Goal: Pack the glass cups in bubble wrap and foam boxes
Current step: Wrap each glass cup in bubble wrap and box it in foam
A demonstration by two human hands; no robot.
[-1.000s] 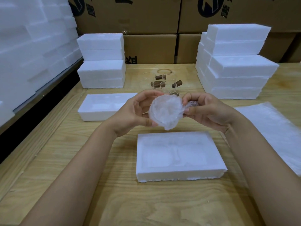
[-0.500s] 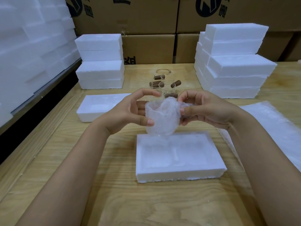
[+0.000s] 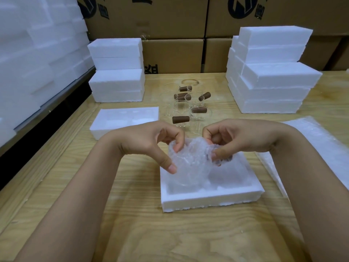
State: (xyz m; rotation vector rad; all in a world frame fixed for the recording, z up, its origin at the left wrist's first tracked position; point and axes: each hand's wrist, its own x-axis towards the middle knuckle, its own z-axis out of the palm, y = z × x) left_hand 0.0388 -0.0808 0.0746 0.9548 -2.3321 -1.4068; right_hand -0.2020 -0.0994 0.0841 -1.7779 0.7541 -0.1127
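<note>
- Over foam box [image 3: 211, 198], bubble-wrapped cup [image 3: 190, 165], base toward left hollow
- Wrap's top edge pinched by left hand [image 3: 151, 140]
- Opposite edge pinched by right hand [image 3: 239, 137]

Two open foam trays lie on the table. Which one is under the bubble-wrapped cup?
The near tray, below the left hand and right hand holding the wrapped cup; the other tray lies farther back, left.

Soft, even light is falling from above, leaving only faint shadows on the table [image 3: 132, 233]. The foam stacks [image 3: 272, 72] are blowing out white; frame edges are bending.
</note>
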